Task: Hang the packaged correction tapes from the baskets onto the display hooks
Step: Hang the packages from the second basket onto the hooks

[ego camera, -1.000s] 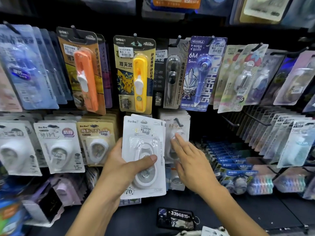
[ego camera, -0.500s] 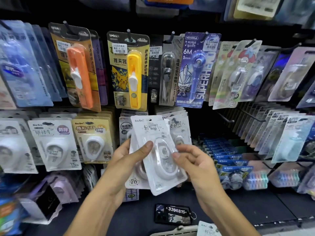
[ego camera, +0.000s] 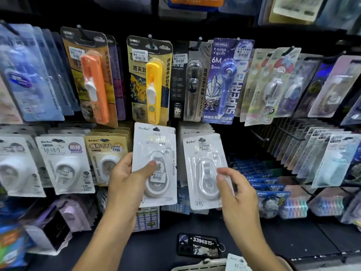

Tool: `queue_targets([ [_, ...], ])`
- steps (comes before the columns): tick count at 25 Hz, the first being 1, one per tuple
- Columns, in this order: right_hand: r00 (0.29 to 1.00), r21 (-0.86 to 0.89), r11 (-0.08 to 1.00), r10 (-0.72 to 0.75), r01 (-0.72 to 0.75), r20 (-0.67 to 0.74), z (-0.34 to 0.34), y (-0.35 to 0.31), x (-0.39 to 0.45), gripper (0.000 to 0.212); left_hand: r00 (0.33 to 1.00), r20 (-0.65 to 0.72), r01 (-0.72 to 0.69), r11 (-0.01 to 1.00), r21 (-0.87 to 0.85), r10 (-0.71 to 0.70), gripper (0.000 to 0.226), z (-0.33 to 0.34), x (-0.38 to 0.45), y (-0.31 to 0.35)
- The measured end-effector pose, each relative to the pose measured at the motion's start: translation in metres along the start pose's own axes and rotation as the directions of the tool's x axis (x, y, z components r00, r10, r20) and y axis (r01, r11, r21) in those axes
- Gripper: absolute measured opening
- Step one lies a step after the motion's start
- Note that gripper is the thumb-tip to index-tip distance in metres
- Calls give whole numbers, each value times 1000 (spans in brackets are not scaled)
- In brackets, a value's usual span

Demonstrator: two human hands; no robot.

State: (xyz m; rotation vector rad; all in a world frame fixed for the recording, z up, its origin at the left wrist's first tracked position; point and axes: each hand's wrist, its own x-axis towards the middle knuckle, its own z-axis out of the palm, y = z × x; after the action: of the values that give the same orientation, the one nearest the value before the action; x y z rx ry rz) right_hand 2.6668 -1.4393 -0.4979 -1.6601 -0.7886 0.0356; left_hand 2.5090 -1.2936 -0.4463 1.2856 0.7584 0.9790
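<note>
Before the hooks, each hand's grip [ego camera: 129,173] [ego camera: 237,194] pinches one correction tape pack [ego camera: 156,153] [ego camera: 205,169] (both upright)

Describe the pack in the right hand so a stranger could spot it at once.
Start at the purple 6M pack on the upper hook row and look below it. The white correction tape pack there is pinched by the right hand. Unlike the white pack in the left hand, it tilts leftward.
</note>
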Motion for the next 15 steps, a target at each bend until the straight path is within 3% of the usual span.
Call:
queue_targets([
  [2, 979, 30, 988, 146, -152, 142, 9, -3, 16, 21, 1000, -11, 22, 998, 51, -21, 26, 1, -2, 0],
  [3, 958, -36, 979, 202, -199, 201, 11, -3, 22, 27, 1000, -11, 30, 996, 80, -29, 25, 2, -3, -1],
  [5, 972, -171, 977, 158, -128, 174, 12, -3, 22, 38, 999, 2, 41, 994, 102, -41, 23, 2, -3, 0],
  [7, 986, -16, 1000, 6, -4, 168, 13, -7, 10, 39, 995, 56, 77, 995, 64, -81, 25, 3, -3, 0],
  [10, 944, 318, 945, -32, -79, 328, 22, -13, -2, 46, 965, 217, 152, 988, 7, -150, 35, 10, -5, -1],
  [12, 924, 382, 918, -55, -102, 379, 28, -18, 3, 44, 948, 290, 131, 991, 20, -131, 40, 14, -9, -3],
  [15, 909, 413, 901, -57, -131, 414, 30, -18, 8, 46, 972, 228, 65, 998, -10, -61, 35, 17, -9, -6],
])
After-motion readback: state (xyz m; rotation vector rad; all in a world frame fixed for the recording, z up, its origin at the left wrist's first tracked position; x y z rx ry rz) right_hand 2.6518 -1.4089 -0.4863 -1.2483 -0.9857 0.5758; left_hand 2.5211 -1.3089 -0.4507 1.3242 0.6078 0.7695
